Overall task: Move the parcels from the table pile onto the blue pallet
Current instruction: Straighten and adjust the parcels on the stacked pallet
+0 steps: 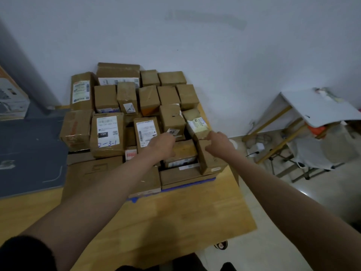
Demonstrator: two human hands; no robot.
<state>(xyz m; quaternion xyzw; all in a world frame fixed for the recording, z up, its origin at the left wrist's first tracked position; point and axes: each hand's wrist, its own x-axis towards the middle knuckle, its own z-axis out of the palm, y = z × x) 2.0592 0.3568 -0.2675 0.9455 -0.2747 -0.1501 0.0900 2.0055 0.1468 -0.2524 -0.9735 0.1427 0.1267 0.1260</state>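
Note:
A pile of brown cardboard parcels (134,106), many with white labels, fills the far half of the wooden table (175,216). A thin blue pallet edge (187,186) shows under the front boxes. My left hand (162,145) is curled over the left end of a low brown parcel (184,151) in the front right of the pile. My right hand (217,141) is curled on the top of an upright brown parcel (210,161) just to the right of it. Both hands' fingertips are hidden behind the boxes.
A dark grey mat (29,151) lies to the left of the pile, with a printed carton (11,98) beyond it. A white folding table (320,108) with bags under it stands on the floor at the right. The wall runs close behind the pile.

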